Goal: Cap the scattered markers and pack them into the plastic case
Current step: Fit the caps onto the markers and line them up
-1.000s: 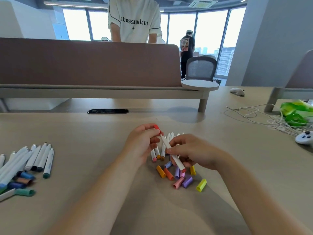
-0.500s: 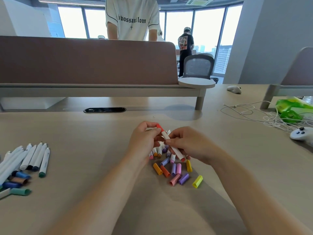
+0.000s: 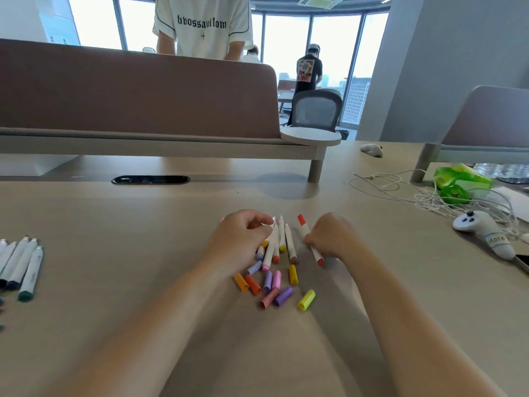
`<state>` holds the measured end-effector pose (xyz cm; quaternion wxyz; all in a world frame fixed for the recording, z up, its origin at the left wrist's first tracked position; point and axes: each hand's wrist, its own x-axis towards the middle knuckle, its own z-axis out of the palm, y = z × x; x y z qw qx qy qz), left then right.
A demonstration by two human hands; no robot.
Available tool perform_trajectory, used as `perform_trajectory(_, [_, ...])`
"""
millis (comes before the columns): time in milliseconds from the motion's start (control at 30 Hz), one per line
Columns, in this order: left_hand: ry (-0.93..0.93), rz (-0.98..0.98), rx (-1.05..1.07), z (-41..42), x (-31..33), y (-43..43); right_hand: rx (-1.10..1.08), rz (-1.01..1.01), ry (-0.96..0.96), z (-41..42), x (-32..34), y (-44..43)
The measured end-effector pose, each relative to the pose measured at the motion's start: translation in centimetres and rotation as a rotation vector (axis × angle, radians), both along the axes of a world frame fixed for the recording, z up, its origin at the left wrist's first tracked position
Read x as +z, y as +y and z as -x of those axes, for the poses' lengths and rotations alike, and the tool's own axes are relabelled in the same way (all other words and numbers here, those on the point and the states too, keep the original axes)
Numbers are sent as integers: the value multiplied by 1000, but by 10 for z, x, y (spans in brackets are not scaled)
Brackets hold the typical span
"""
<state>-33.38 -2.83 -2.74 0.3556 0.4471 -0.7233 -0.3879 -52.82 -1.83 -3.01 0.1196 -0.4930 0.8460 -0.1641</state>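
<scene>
Head camera looks down at a beige desk [image 3: 114,253] with both bare forearms reaching in. The right hand [image 3: 332,237] has its fingers curled round the white barrel of a red-capped marker [image 3: 305,232], which lies slanted: one red cap points away from the person, and the other red end is low, at or just above the desk. The left hand [image 3: 243,239] is curled, its fingertips against the far ends of a bunch of uncapped markers [image 3: 282,239] lying side by side on the desk between the two hands; I cannot tell whether it pinches one or only touches them. These markers have white barrels with pink, orange, yellow and brownish near ends. Just in front of them the loose caps [image 3: 269,285] are scattered: orange, red-orange, lilac, purple, pink and yellow, with a salmon, a violet and a bright yellow cap [image 3: 306,300] nearest the person. Well apart at the left edge lies a row of capped markers [image 3: 25,267] with dark blue and green ends. To the right lie a white controller [image 3: 483,233], tangled white cables [image 3: 415,196] and a green packet [image 3: 458,179]. Beyond a brown desk divider [image 3: 143,93] stands a person in a white T-shirt [image 3: 203,24].
</scene>
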Motion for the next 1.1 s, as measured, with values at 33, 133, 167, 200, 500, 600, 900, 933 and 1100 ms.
perform_trajectory(33, [-43, 23, -4, -1, 0, 0, -6, -10, 1, 0, 0, 0])
perform_trajectory(133, [-155, 87, -40, -4, 2, 3, -24, -40, 18, -3, 1, 2])
perform_trajectory(167, [-184, 98, -57, -5, 3, 3, -27, -36, 32, -4, 1, 1])
perform_trajectory(200, [-219, 106, -73, -5, 3, 3, -23, -11, 55, -4, -1, -1])
perform_trajectory(500, [-500, 113, -313, -15, 15, 8, 102, 101, 129, -30, -3, -10])
perform_trajectory(600, [-615, 130, -361, -16, 19, 13, 123, -16, 211, -38, 3, -8])
perform_trajectory(900, [-877, 190, -369, -9, 18, 31, 149, -130, 215, -49, 11, 5])
perform_trajectory(933, [-883, 197, -363, -8, 17, 32, 125, -94, 139, -47, 11, 6])
perform_trajectory(1100, [-935, 235, -358, -5, 15, 32, 114, 99, -115, -42, 9, 7])
